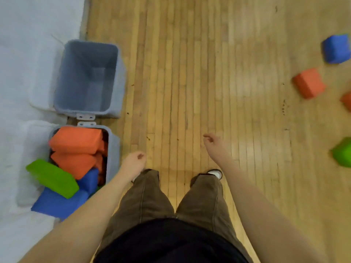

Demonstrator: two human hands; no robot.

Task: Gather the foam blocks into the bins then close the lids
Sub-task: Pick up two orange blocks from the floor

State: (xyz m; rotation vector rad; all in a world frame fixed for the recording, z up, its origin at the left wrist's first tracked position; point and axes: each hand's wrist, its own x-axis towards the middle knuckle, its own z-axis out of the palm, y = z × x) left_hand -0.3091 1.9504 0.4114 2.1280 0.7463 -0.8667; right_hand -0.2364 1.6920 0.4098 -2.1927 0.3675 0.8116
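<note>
You stood on the wooden floor (190, 73) in brown trousers (152, 202), both bare arms hanging forward. Your left hand (133, 162) hung at about seven o'clock from the frame's centre with its fingers loosely curled and nothing in them; your right hand (212, 142) hung at about five o'clock, likewise slack and holding nothing.

Just beside your left hand, toward nine o'clock, sat the near bin (114, 149), its lid open and crammed past the rim. Orange blocks (76, 141) lay on top, a green block (52, 177) tilted over its near-left edge, and a blue block (57, 204) stuck out below that (how many more lay under them could not be told). Beyond it, at about ten o'clock, the far bin (117, 88) stood open and empty. Both bins rested against a white rug (22, 54).

Well apart from the bins, on the right side, loose blocks lay on the floor: a green one (341, 154) at four o'clock, an orange one (308, 83) at three o'clock, another orange one (346, 100) cut by the frame edge, and a blue one (336, 48) at two o'clock.
</note>
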